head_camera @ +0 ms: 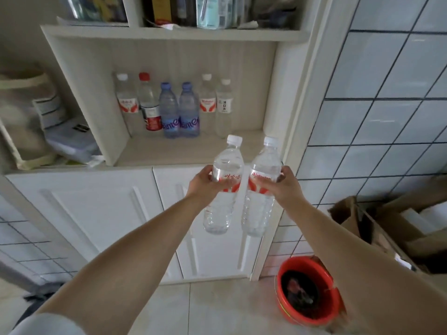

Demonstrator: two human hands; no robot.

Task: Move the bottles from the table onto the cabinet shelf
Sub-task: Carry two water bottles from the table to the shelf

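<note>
Two clear water bottles with white caps and red-and-white labels are held in the air in front of the cabinet, below the front edge of the open shelf (154, 151). The left bottle (223, 187) is in the left hand (205, 183), fingers wrapped closed around its label band. The right bottle (262, 189) is in the right hand (284, 183), fingers likewise closed around the label. Both bottles stand near upright, long axes running from 6 to 12 o'clock, caps tipped slightly toward 1 o'clock. They sit side by side, touching or nearly so at the labels; which one cannot be told.

At 11 o'clock from the held pair, six bottles stand upright in a row at the back of the shelf: a white-capped one (127, 102), a red-capped one (150, 105), two blue bottles (180, 112), and two more white-capped ones (215, 105). The shelf floor in front of the row and toward its right wall is bare pale wood. The shelf is bounded by white side panels and an upper shelf board (169, 32) carrying books.

Below the shelf are closed white cabinet doors (108, 213). At 3 o'clock is a white tiled wall (387, 93) with dark grout. At 5 o'clock, on the pale tiled floor, sits a red bucket (312, 291), with cardboard boxes (387, 226) beside it.
</note>
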